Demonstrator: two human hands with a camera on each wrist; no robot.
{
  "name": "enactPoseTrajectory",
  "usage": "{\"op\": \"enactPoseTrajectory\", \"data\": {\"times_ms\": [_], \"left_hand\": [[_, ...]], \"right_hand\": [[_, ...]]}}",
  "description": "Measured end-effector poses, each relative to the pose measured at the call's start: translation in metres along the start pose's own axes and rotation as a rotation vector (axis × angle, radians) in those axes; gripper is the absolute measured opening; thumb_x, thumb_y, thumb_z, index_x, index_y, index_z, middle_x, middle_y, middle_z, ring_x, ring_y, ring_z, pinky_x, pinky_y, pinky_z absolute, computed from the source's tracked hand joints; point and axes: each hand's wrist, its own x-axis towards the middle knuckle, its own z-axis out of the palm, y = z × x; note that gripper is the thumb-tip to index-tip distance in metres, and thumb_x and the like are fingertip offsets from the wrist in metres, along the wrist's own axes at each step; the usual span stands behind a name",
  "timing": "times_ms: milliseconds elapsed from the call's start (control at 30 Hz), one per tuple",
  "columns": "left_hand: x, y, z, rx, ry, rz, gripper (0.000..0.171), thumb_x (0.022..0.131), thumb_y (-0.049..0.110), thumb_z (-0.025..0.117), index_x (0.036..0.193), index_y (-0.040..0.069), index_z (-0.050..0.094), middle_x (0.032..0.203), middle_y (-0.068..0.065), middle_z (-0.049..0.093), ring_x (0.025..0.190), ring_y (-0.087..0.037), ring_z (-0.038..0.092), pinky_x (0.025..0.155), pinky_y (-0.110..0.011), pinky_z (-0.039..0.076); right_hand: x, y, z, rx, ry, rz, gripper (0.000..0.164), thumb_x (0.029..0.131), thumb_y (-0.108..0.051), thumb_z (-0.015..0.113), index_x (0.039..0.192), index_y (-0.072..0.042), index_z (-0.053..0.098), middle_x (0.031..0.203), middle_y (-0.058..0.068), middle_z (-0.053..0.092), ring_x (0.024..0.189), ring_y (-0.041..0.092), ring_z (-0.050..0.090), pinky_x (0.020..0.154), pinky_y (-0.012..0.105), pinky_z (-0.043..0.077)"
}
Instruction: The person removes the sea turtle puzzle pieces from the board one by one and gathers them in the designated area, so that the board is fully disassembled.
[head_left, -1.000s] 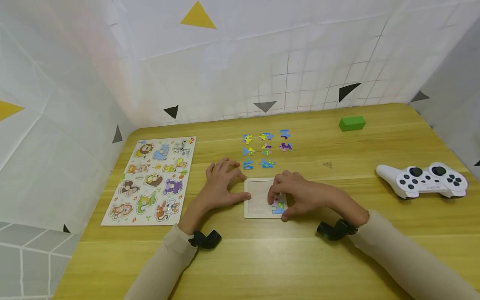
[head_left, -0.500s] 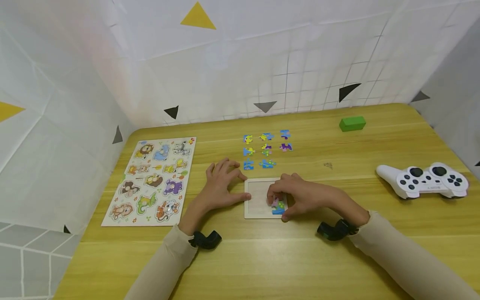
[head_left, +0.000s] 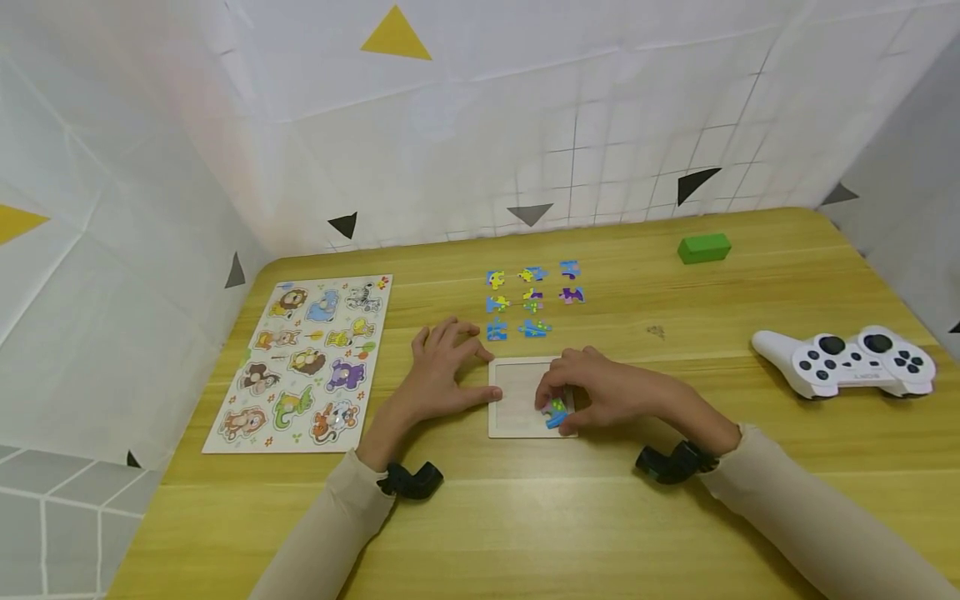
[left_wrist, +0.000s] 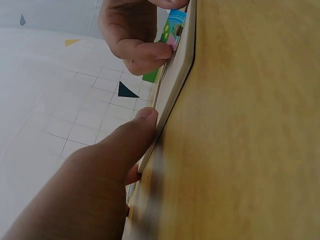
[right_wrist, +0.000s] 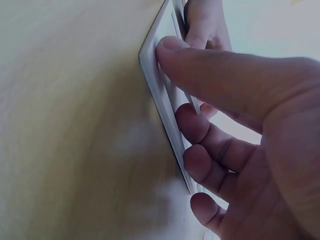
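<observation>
A small pale wooden puzzle tray (head_left: 516, 398) lies on the table between the hands. My right hand (head_left: 606, 386) pinches a blue, green and pink jigsaw piece (head_left: 557, 416) over the tray's lower right corner, thumb on one side and fingers on the other. In the left wrist view the jigsaw piece (left_wrist: 175, 21) shows tilted up from the tray. My left hand (head_left: 441, 379) rests at the tray's left side, its thumb on the rim and its index finger near the upper left corner. Fingers partly cover the piece.
Several loose jigsaw pieces (head_left: 534, 327) lie in rows behind the tray. An animal peg board (head_left: 300, 362) is on the left. A green block (head_left: 704, 247) sits at the back right, and a white game controller (head_left: 847, 362) lies at the right.
The jigsaw piece lay flat in the tray's lower right corner; now it is turned and tilted between the right fingers. The right thumb has shifted slightly inward. The left hand stays put.
</observation>
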Motion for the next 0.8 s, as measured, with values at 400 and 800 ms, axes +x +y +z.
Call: {"op": "enactPoseTrajectory", "data": {"times_ms": [400, 800], "left_hand": [[0.000, 0.000, 0.000, -0.002, -0.002, 0.001, 0.046, 0.082, 0.063, 0.074, 0.114, 0.031, 0.068, 0.152, -0.002, 0.045, 0.156, -0.036, 0.019, 0.119, -0.068, 0.006], [-0.001, 0.000, 0.000, -0.005, 0.004, 0.010, 0.046, 0.082, 0.063, 0.074, 0.114, 0.030, 0.068, 0.152, -0.002, 0.046, 0.155, -0.036, 0.019, 0.119, -0.068, 0.006]], "right_hand": [[-0.001, -0.003, -0.006, -0.030, 0.013, 0.027, 0.035, 0.083, -0.030, 0.085, 0.116, -0.025, 0.075, 0.099, -0.013, 0.063, 0.093, 0.009, 0.054, 0.082, 0.031, 0.033], [-0.008, 0.038, -0.023, 0.070, 0.222, 0.159, 0.033, 0.088, -0.020, 0.081, 0.119, -0.014, 0.074, 0.109, -0.003, 0.069, 0.098, 0.016, 0.059, 0.088, 0.039, 0.051]]}}
